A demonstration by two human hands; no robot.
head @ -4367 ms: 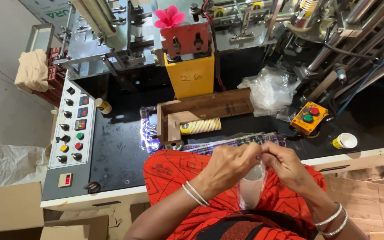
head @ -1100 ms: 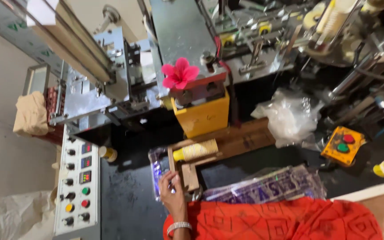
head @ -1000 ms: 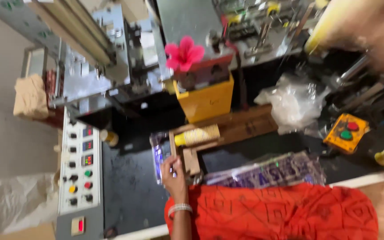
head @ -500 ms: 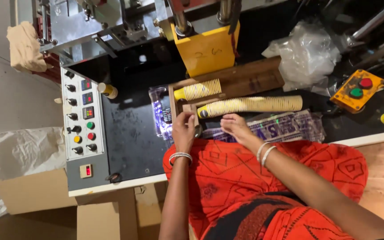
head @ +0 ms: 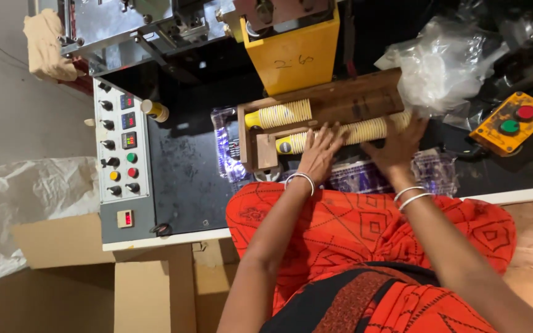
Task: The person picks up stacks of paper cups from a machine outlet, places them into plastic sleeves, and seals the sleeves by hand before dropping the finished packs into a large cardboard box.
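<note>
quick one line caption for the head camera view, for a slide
Both bare hands, left hand and right hand, rest on a long stack of yellow ribbed paper cups lying in a wooden tray.

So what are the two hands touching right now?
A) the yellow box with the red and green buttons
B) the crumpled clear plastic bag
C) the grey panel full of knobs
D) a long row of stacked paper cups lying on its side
D: the left hand and the right hand both rest on the long stack of cups lying sideways in the wooden tray.
</note>
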